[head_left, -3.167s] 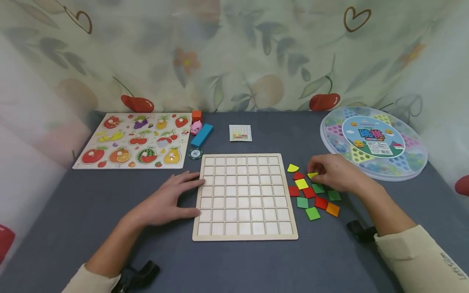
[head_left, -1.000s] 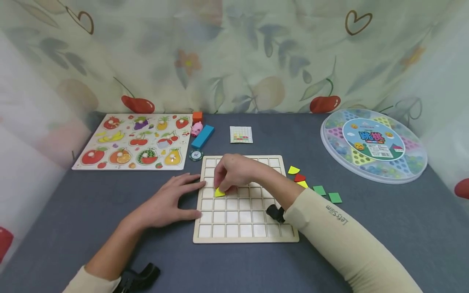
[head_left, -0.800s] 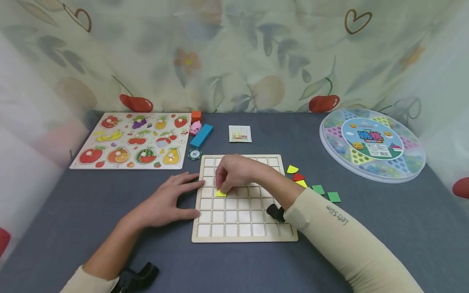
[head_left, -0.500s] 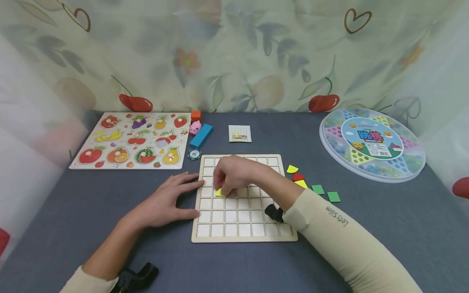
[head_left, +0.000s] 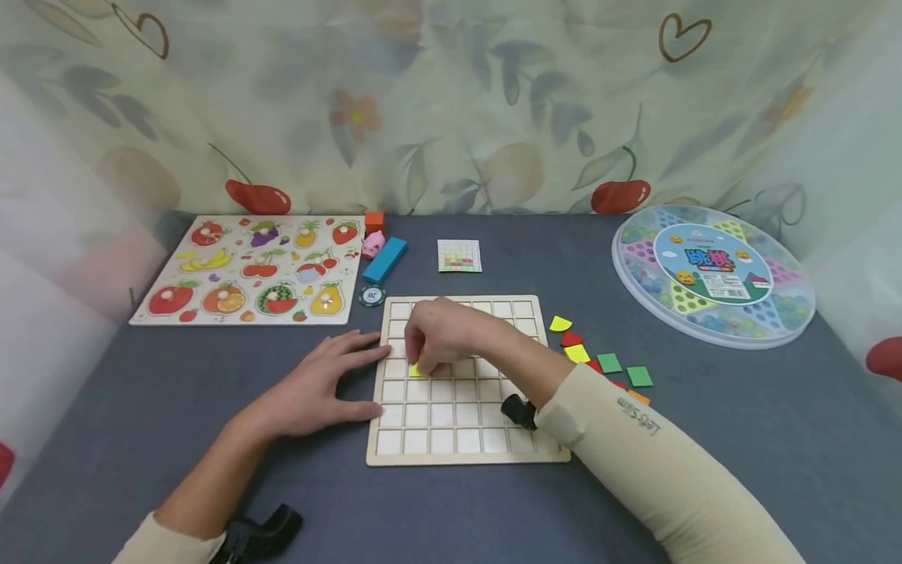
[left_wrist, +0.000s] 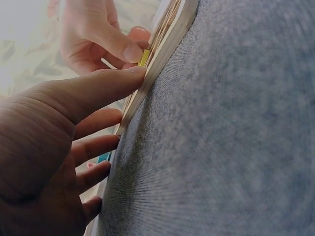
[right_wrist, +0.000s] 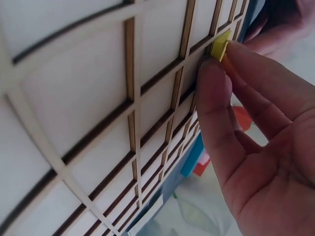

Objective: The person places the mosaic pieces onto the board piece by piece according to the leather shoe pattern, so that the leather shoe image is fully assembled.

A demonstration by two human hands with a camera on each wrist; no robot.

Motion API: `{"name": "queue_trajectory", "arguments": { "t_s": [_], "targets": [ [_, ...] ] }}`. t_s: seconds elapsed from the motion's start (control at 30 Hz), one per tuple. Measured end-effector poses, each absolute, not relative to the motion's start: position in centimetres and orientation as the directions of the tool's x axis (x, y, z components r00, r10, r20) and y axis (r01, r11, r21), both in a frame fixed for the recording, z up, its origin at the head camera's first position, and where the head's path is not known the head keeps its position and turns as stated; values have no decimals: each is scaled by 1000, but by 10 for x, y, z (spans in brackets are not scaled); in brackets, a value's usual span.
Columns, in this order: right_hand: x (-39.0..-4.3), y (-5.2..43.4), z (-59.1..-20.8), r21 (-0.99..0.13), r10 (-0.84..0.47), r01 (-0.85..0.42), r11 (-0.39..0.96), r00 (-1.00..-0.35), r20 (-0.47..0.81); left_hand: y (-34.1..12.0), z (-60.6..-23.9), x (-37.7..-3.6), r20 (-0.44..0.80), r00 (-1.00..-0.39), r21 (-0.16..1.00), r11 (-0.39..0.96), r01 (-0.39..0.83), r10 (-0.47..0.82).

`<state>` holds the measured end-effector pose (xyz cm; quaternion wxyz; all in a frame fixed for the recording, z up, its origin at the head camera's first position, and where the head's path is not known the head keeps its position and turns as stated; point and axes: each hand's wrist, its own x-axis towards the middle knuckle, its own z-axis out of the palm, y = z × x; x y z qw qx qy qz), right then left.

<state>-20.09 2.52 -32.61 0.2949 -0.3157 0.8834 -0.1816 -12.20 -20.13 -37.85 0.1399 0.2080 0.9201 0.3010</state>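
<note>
Right hand (head_left: 440, 337) pinched a yellow tile (head_left: 417, 370) over the grid board (head_left: 465, 442) near its left edge, left hand (head_left: 320, 388) lay flat, relaxed, against that edge.

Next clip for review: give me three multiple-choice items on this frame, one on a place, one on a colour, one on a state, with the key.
1. Where does the left hand rest?
A. On the round clear plastic game case
B. Against the left edge of the wooden grid board
C. On the fruit puzzle

2. What colour is the small flat tile in the right hand?
A. Yellow
B. Blue
C. Orange

3. How do the grid board's cells stand?
A. All filled
B. Half filled
C. Nearly all bare

Key:
1 B, fingers and thumb lie along the edge of the wooden grid board.
2 A, the fingertips pinch a yellow tile.
3 C, only bare wooden cells show apart from that tile.
</note>
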Motion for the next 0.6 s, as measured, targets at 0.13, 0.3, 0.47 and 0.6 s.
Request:
{"name": "queue_trajectory", "arguments": {
  "t_s": [0.13,0.3,0.47,0.6],
  "targets": [
    [-199,20,-327,-504,-665,-453,735,-627,-406,-203,-378,-120,-133,-875,609,735,298,465],
    [-198,22,-325,-532,-666,-429,730,-621,-414,-202,-377,-122,-145,-876,606,741,289,460],
    [-200,25,-326,-547,-672,-416,726,-598,-438,-202,-378,-121,-146,-873,610,737,292,466],
    [-203,31,-329,-550,-706,-461,696,-579,-408,-202,-377,-120,-146,-874,613,736,288,463]
  ]
}}
